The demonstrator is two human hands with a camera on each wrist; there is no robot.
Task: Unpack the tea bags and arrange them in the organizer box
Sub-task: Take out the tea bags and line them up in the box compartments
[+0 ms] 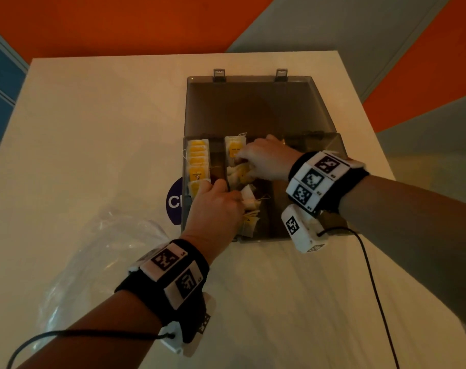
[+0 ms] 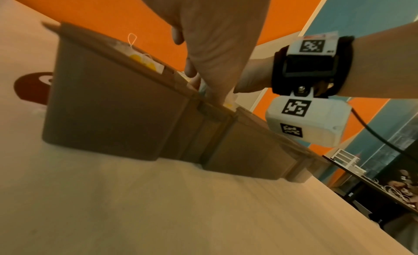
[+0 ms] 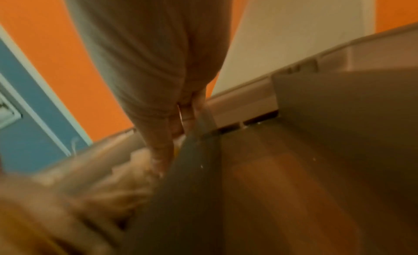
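Both hands reach into the organizer box [image 1: 330,145]. Right hand [image 1: 266,161] fingers pinch a yellow-tagged tea bag [image 1: 234,150]; left hand [image 1: 215,206] fingers curl, their grip hidden. Beside them, a round sticker [image 1: 174,201] reads "C".

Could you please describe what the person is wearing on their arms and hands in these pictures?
Both forearms are bare, with no sleeves or gloves. Each wrist has a black band carrying white blocks printed with black square markers. A white camera housing hangs under each wrist, with a black cable trailing away.

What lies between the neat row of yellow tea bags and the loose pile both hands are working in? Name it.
A dark divider wall of the organizer box separates the row from the pile; the head view shows it.
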